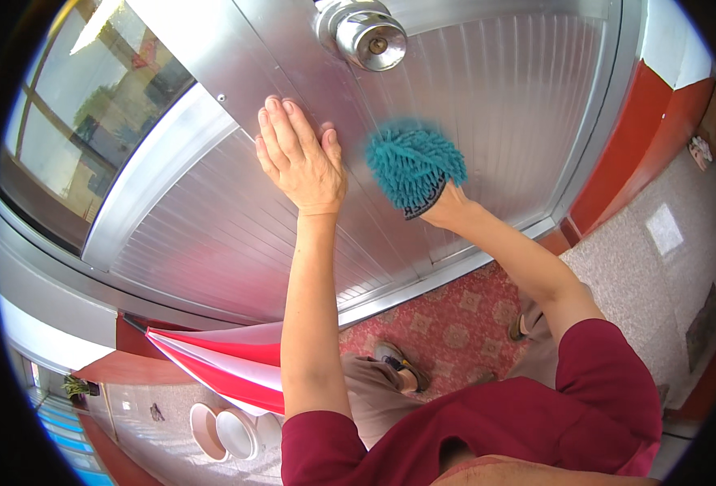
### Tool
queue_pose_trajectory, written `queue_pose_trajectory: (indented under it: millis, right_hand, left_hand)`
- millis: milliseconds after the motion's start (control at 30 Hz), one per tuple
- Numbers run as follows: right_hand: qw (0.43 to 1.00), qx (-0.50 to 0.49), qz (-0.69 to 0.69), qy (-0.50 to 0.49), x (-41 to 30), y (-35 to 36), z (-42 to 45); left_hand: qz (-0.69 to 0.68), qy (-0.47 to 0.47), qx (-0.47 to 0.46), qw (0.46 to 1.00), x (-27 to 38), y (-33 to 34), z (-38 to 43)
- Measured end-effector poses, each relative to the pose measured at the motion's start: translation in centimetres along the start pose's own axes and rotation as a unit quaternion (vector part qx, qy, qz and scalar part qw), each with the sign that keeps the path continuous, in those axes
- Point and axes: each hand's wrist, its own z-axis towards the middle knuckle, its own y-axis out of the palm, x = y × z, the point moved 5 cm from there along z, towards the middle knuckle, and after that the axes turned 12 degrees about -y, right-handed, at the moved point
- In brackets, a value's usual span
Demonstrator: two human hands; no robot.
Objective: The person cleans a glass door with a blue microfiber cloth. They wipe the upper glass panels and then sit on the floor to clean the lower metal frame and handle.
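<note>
My left hand lies flat with fingers extended against the silver metal door, thumb spread from the fingers and nothing held. To its right, a teal chenille wash mitt covers my right hand up to the wrist, where a dark lettered cuff shows. The mitt rests against the ribbed lower panel; its far edge is blurred. Inside it, my right fingers are hidden. Above both hands, a round chrome doorknob with a keyhole sticks out from the door.
A glass pane fills the door's left part. A folded red-and-white umbrella leans by the left jamb. Two pale buckets stand on the tiled floor. Underfoot lies a red patterned mat. A red-painted wall base borders the right.
</note>
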Motion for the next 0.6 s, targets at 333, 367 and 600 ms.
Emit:
queue_pose_trajectory:
  millis: [333, 367, 600]
  right_hand:
    - [0.999, 0.007, -0.023, 0.026, 2.9, -0.7, 5.1]
    - [0.998, 0.009, -0.054, -0.010, 2.7, -0.9, 3.4]
    - [0.989, -0.111, -0.067, 0.071, 4.7, -7.1, -4.7]
  left_hand:
    - [0.034, 0.003, 0.009, 0.999, 0.2, 0.3, -0.3]
    - [0.035, 0.004, 0.009, 0.999, 0.4, 0.3, -0.3]
    - [-0.116, 0.010, -0.020, 0.993, 2.0, -3.3, 2.7]
